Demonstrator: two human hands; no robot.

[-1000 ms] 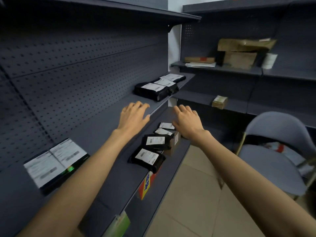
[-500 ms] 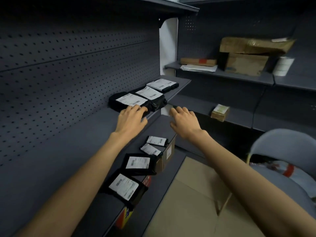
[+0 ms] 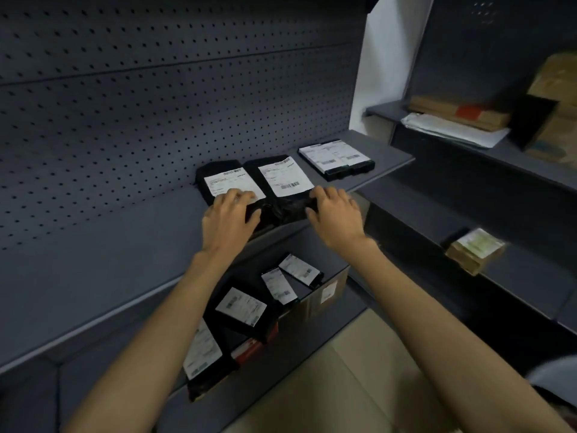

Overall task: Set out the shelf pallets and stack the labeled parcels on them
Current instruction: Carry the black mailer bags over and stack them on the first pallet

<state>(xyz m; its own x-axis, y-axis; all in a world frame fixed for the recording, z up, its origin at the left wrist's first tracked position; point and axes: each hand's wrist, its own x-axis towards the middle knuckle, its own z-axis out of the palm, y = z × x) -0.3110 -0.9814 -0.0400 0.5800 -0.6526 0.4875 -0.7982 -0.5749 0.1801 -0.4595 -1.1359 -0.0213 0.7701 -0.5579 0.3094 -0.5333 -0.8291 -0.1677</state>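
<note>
Parcels lay in a row on the grey shelf (image 3: 93, 260) before us. A left parcel (image 3: 231, 182) and a right parcel (image 3: 282, 176) touched side by side, and a third parcel (image 3: 335, 157) sat just beyond them toward the shelf's end. All 3 were black with white labels facing up.

Our left hand (image 3: 229, 214) gripped the near edge of the left parcel, fingers laid over its label and thumb tucked against the front. Our right hand (image 3: 335, 214) clasped the near corner of the right parcel, fingers curled over the top and thumb at the front edge.

On the lower shelf (image 3: 281, 367) we saw 4 more labelled parcels (image 3: 242, 307) lying askew by a cardboard box (image 3: 324, 292). A small carton (image 3: 474, 250) sat on the adjoining rack, well apart.
</note>
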